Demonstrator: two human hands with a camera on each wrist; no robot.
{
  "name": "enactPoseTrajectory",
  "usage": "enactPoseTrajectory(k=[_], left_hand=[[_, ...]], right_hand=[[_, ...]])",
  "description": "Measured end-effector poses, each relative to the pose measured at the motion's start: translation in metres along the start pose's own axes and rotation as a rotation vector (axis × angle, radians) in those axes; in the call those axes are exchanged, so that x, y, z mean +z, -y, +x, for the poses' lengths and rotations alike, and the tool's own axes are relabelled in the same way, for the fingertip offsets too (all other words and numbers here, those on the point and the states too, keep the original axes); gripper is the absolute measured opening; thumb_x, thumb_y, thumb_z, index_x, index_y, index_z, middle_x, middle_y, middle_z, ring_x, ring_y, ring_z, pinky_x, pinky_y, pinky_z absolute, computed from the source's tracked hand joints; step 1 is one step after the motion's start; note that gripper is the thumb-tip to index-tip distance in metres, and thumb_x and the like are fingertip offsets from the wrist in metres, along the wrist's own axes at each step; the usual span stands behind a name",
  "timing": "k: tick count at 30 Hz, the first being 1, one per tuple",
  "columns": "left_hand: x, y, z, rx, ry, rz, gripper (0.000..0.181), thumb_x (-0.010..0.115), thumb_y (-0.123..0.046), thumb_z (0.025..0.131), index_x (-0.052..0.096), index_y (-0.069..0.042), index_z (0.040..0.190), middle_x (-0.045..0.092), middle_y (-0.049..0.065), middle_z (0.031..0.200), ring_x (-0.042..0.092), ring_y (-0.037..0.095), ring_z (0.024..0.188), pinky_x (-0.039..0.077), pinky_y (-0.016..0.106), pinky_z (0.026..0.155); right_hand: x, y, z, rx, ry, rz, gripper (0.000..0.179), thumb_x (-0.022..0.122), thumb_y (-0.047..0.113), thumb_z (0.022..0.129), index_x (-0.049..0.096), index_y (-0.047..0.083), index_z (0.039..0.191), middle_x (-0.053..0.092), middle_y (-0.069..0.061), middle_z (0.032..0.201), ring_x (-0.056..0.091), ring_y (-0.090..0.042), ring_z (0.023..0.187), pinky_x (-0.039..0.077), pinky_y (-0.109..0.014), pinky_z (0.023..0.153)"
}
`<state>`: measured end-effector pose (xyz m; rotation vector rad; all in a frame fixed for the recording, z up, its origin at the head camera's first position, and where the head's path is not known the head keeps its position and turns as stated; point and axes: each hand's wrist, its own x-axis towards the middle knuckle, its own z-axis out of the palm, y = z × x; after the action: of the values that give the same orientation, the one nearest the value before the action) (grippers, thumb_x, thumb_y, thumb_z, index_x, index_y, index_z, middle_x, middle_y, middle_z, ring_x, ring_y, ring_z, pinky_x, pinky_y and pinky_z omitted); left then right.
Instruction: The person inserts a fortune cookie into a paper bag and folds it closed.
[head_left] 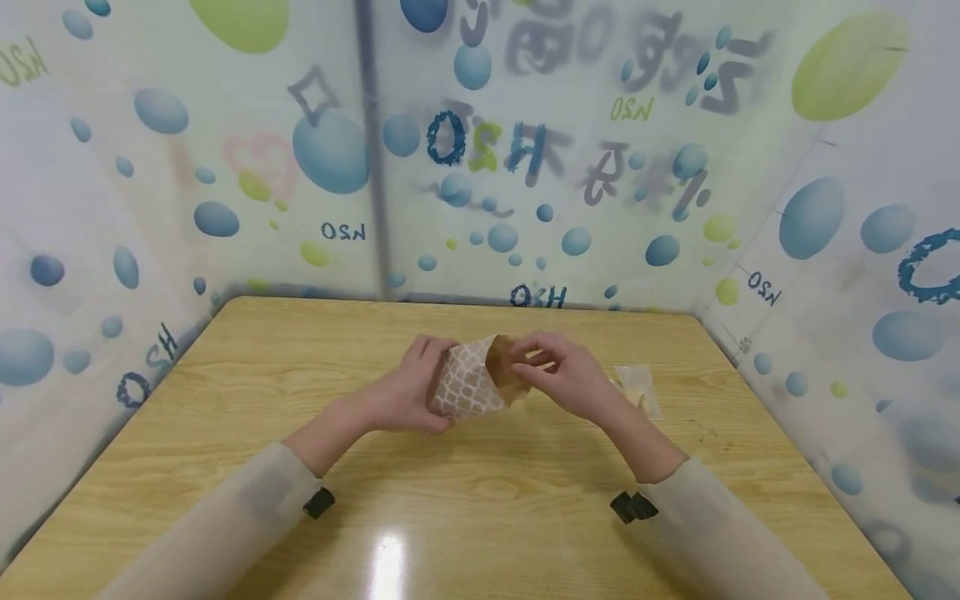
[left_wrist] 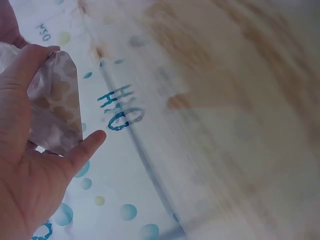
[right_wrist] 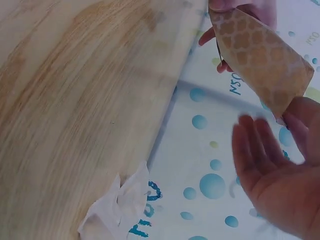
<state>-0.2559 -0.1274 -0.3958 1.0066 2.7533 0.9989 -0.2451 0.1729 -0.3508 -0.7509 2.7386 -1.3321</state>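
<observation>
Curtain walls [head_left: 225,167] of pale plastic printed with blue and green bubbles enclose three sides of the light wooden counter [head_left: 480,517]; both forearms in translucent cream sleeves [head_left: 247,508] reach in over it. Raised just above the counter's middle is a small brown paper bag with a white lattice print [head_left: 471,383]; the left hand [head_left: 408,392] has its grip curled round the bag's patterned side, thumb and fingers pressing the paper; the right hand [head_left: 562,375] pinches the brown edge at the bag's mouth. Beside the right wrist a crumpled clear plastic wrapper [head_left: 639,387] lies flat on the counter.
</observation>
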Motion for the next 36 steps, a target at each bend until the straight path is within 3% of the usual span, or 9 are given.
enactPoseTrajectory(k=[7,11,15,20,24,28,31,34,36], left_hand=[[0.0,-0.001,-0.001,0.009,0.024,0.021,0.106,0.094,-0.021,0.079,0.027,-0.006,0.159,0.035,0.021,0.149,0.044,0.036,0.136,0.051,0.056,0.116],[0.0,-0.002,-0.001,-0.01,0.013,0.007,0.109,0.095,-0.023,0.078,0.026,-0.005,0.16,0.035,0.022,0.149,0.044,0.036,0.135,0.05,0.057,0.117],[0.0,-0.002,0.0,-0.037,-0.005,0.016,0.111,0.095,-0.025,0.078,0.025,-0.004,0.162,0.035,0.023,0.15,0.044,0.036,0.134,0.049,0.058,0.117],[0.0,0.0,0.001,-0.053,-0.014,0.042,0.113,0.096,-0.026,0.078,0.025,-0.004,0.162,0.036,0.022,0.148,0.044,0.035,0.133,0.05,0.057,0.116],[0.001,0.001,0.002,-0.048,-0.015,0.061,0.113,0.097,-0.025,0.076,0.026,-0.003,0.162,0.037,0.023,0.148,0.044,0.035,0.133,0.049,0.057,0.117],[0.0,0.001,0.001,-0.036,-0.016,0.05,0.111,0.097,-0.024,0.077,0.027,-0.004,0.161,0.036,0.023,0.148,0.043,0.036,0.135,0.049,0.058,0.117],[0.0,0.002,0.0,-0.02,-0.011,0.048,0.108,0.097,-0.024,0.078,0.028,-0.005,0.159,0.036,0.022,0.147,0.043,0.036,0.134,0.05,0.058,0.115],[-0.001,0.003,0.0,-0.004,-0.009,0.055,0.104,0.097,-0.023,0.078,0.031,-0.006,0.157,0.037,0.021,0.146,0.044,0.035,0.133,0.051,0.057,0.114],[-0.003,0.002,0.0,0.005,-0.011,0.051,0.102,0.096,-0.022,0.078,0.032,-0.006,0.156,0.038,0.021,0.145,0.044,0.034,0.132,0.051,0.057,0.113]], right_hand=[[-0.003,-0.008,-0.006,0.049,0.043,-0.002,0.019,0.069,0.011,0.109,0.083,0.013,0.121,0.08,-0.009,0.118,0.076,-0.016,0.093,0.065,-0.038,0.08],[0.001,-0.01,-0.008,0.018,-0.013,0.007,0.017,0.072,0.02,0.108,0.083,0.017,0.121,0.07,-0.01,0.141,0.07,-0.029,0.122,0.062,-0.052,0.1],[0.008,-0.006,-0.011,-0.074,-0.024,-0.021,0.012,0.082,0.029,0.1,0.086,0.025,0.111,0.048,-0.008,0.168,0.037,-0.039,0.158,0.036,-0.071,0.124],[0.014,-0.002,-0.012,-0.193,0.008,-0.056,0.005,0.086,0.021,0.097,0.087,0.025,0.094,0.038,-0.012,0.176,0.017,-0.042,0.166,0.018,-0.081,0.125],[0.015,-0.003,-0.011,-0.187,0.029,-0.021,0.008,0.083,0.02,0.099,0.087,0.026,0.095,0.03,-0.011,0.18,0.011,-0.041,0.168,0.016,-0.081,0.126],[0.011,-0.008,-0.011,-0.066,-0.032,0.017,0.014,0.076,0.026,0.105,0.086,0.023,0.115,0.042,-0.011,0.174,0.037,-0.041,0.161,0.038,-0.073,0.122],[0.007,-0.012,-0.01,0.025,-0.031,0.051,0.024,0.073,0.022,0.107,0.082,0.017,0.129,0.068,-0.013,0.151,0.069,-0.036,0.13,0.06,-0.06,0.102],[0.003,-0.014,-0.01,0.086,0.017,0.066,0.028,0.072,0.016,0.108,0.08,0.012,0.134,0.08,-0.013,0.128,0.079,-0.024,0.101,0.065,-0.049,0.088],[0.0,-0.015,-0.01,0.124,0.022,0.074,0.028,0.071,0.015,0.108,0.08,0.012,0.135,0.081,-0.011,0.126,0.078,-0.017,0.097,0.065,-0.05,0.088]])
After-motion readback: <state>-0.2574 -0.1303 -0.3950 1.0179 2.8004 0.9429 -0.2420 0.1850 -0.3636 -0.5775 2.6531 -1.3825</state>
